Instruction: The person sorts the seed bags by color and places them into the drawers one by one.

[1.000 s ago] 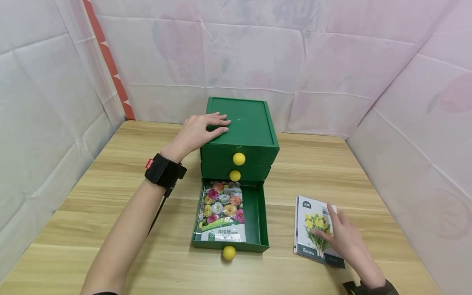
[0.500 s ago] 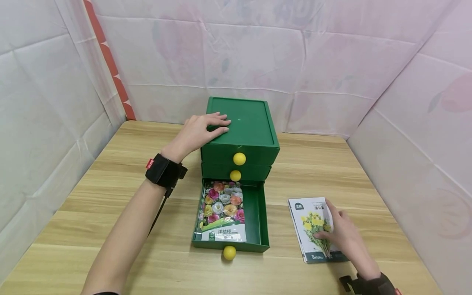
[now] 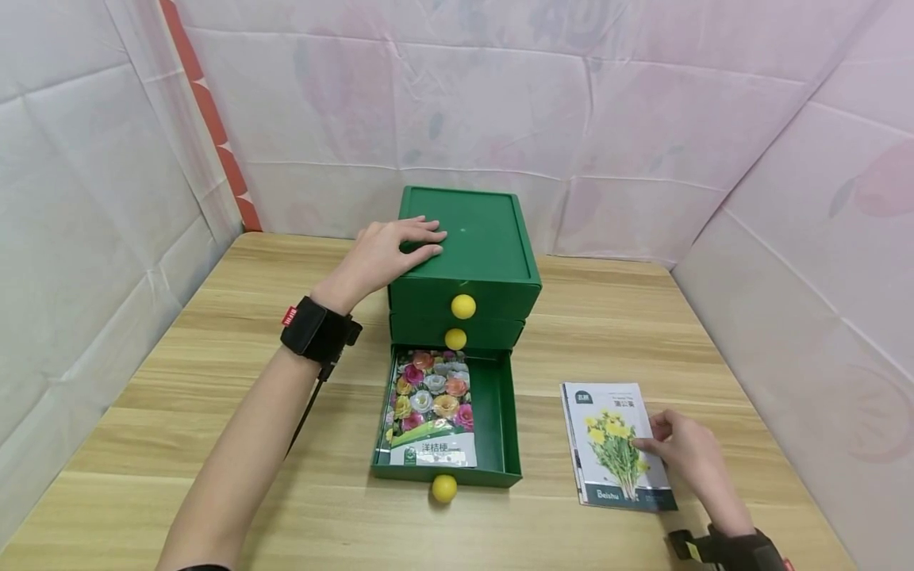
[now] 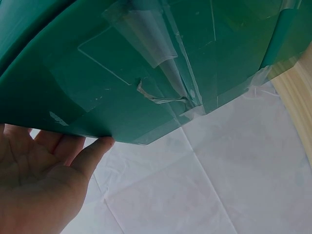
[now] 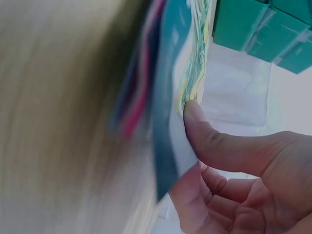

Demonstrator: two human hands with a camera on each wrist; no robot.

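A light wooden table [image 3: 214, 381] is enclosed by white cloth walls [image 3: 86, 198]. At its far middle stands a green chest of 3 drawers [image 3: 467, 238], each with a yellow ball knob. The top 2 drawers are closed; the bottom drawer [image 3: 500, 428] is pulled fully out toward the viewer.

1 seed packet printed with mixed flowers [image 3: 430, 412] is already lying flat inside the open drawer, against its left side, with bare green floor left to its right. A small stack of seed packets [image 3: 614, 448] remains on the table, well apart from the drawer on its right; the top one shows yellow flowers. Judged from this, 1 packet is stowed and the stack is yet to be put away, with the drawer yet to be closed.

The left hand [image 3: 389, 254] is laid flat on the chest's top near its left edge, fingers straight, nothing being gripped. The right hand [image 3: 685, 452] is set at the stack's right edge; in the right wrist view the top packet's edge is pinched, the thumb [image 5: 204, 131] pressed on its face and curled fingers beneath.
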